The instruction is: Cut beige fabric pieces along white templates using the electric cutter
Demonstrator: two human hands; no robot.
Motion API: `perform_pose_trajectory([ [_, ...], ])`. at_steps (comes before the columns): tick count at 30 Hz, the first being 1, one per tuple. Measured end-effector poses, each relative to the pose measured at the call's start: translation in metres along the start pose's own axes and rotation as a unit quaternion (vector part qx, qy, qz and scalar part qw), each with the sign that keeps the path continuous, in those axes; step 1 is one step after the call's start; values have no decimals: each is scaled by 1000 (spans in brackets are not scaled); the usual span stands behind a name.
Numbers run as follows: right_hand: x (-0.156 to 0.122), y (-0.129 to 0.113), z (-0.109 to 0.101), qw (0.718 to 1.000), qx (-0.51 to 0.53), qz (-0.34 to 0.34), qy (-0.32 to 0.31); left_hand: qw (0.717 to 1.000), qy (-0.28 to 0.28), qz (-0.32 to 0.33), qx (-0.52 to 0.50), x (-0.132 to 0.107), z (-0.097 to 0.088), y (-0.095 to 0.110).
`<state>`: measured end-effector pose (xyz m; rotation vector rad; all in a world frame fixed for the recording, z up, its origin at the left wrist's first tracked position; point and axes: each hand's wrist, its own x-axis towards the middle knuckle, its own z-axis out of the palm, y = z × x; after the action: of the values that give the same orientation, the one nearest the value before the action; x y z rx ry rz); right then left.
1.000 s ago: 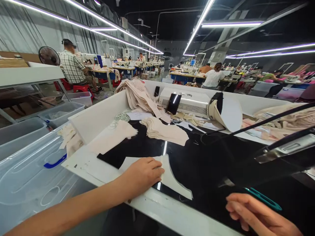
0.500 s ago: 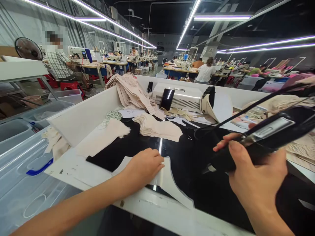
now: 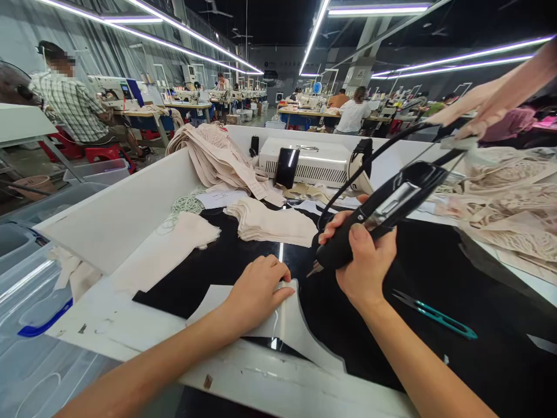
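My left hand rests on a pale, curved-edge pattern piece near the front of the table, fingers bent and thumb apart. Wrapped round a black corded hand tool is my right hand, closed. The tool has a silver lever on its body, and its pointed metal tip hangs just right of the pattern piece. Underneath lies a glossy black sheet. Behind my left hand sits a stack of cream fabric pieces. Teal thread snips lie to the right of my right forearm.
Another person's hands reach in at the upper right, above piled cream fabric. A white vented box and a phone stand at the back. White boards wall the table; plastic bins are left.
My right hand has brought the tool left, toward the pattern piece. The snips now show, and another person's hands have come in at the upper right. The camera view has shifted slightly.
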<state>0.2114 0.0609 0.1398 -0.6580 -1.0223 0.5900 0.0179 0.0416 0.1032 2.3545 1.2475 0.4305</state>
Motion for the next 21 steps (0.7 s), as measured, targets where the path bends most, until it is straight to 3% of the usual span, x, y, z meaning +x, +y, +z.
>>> perform_pose_trajectory([
  [9, -7, 4, 8, 997, 65, 19, -20, 1000, -10, -9, -8, 0, 0, 0],
  [21, -7, 4, 13, 998, 52, 30, -2, 1000, 7, -10, -3, -2, 4, -5],
])
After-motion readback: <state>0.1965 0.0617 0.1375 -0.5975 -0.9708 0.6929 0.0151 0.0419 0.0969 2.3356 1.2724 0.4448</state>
